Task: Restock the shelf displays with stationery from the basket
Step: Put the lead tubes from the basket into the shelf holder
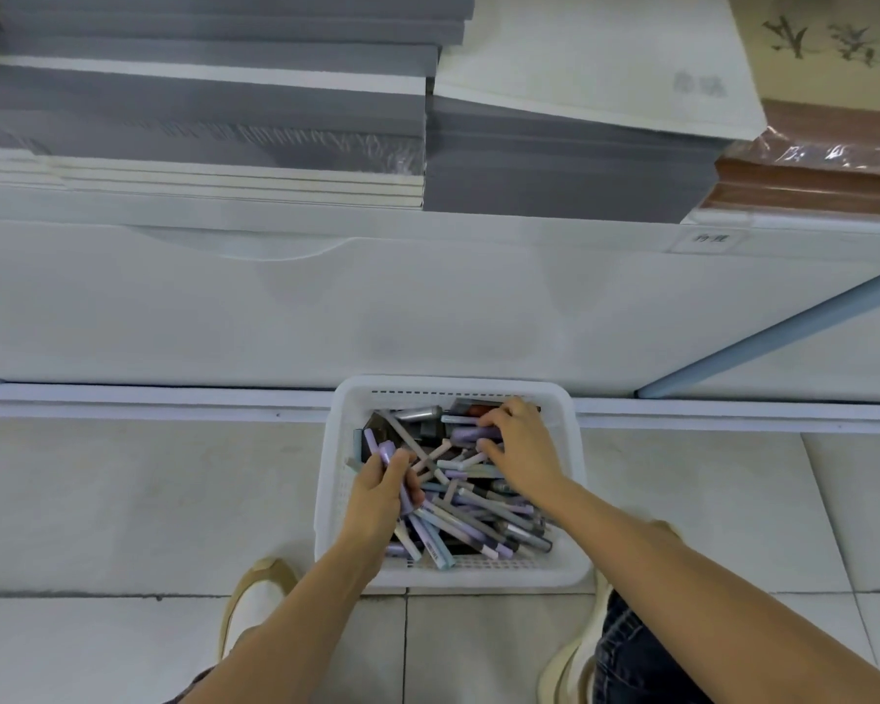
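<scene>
A white plastic basket (pixel 572 505) stands on the tiled floor against the shelf base, filled with several pens (pixel 471 528) in purple, grey and pale blue. My left hand (pixel 379 492) is inside its left half, closed around a small bunch of purple pens. In the far right part of the basket, my right hand (pixel 522 452) lies on the pile with fingers curled around a purple pen. Part of the pile is hidden under both hands.
Above the basket rises the white shelf front (pixel 428 307). On the shelf lie stacks of grey and white paper pads (pixel 199 109) and brown wrapped packs (pixel 824 165) at the right. My two shoes (pixel 255 597) flank the basket on the floor.
</scene>
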Demonstrator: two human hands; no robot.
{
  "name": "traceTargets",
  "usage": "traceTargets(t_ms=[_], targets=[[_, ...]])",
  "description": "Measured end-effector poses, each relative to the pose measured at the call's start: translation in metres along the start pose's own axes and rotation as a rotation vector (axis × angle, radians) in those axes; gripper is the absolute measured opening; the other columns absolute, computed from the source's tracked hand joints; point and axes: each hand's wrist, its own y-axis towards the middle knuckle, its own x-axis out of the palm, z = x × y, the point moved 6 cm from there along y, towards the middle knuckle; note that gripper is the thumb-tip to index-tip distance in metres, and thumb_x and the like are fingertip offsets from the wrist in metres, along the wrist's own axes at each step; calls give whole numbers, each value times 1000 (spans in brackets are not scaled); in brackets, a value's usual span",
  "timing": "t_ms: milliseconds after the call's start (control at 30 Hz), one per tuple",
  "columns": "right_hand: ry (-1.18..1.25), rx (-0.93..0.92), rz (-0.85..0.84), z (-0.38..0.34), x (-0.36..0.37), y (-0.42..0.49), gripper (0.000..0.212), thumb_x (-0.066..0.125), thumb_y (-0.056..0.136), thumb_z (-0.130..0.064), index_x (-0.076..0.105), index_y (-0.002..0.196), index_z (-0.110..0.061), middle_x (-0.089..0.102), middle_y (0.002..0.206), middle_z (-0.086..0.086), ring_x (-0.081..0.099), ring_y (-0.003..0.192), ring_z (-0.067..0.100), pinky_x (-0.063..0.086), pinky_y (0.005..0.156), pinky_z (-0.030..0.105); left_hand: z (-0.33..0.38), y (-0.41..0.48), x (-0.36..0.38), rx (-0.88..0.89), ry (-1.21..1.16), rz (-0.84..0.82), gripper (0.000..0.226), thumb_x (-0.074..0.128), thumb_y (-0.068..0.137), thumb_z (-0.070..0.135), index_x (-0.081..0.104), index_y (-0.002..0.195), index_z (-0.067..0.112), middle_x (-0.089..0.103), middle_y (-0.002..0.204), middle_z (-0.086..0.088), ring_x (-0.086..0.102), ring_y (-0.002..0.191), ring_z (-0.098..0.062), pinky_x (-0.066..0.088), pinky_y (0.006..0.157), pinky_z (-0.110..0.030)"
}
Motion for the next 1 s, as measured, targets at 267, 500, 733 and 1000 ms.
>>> traceTargets(t_ms=[267,500,733,1000], targets=[[398,-165,-90,-37,-11,-14,15,69,87,-26,67,96,-15,62,90,-4,54,78,6,42,70,17,4,4,4,20,0,10,23,54,97,29,58,91,6,53,60,-2,51,60,-15,49,70,-32],[607,-170,-228,-79,7,-14,20,66,90,-29,69,106,-19,69,95,-8,64,85,5,54,80,23,19,5,-10,93,-87,105,25,57,95,28,65,93,4,71,78,-9,68,73,-17,55,66,-26],[104,-23,-80,-53,19,18,35,55,97,-28,52,131,-20,69,98,4,63,87,20,52,73,34,21,9,-49,109,-63,307,26,54,98,21,49,76,8,47,53,-2,46,49,-15,45,46,-23],[-57,-5,18,-59,30,24,26,59,94,-33,51,115,-19,66,85,1,61,77,20,45,61,33,16,15,-52,109,-36,247,29,54,98,22,46,71,15,42,47,8,38,44,-7,39,44,-22]])
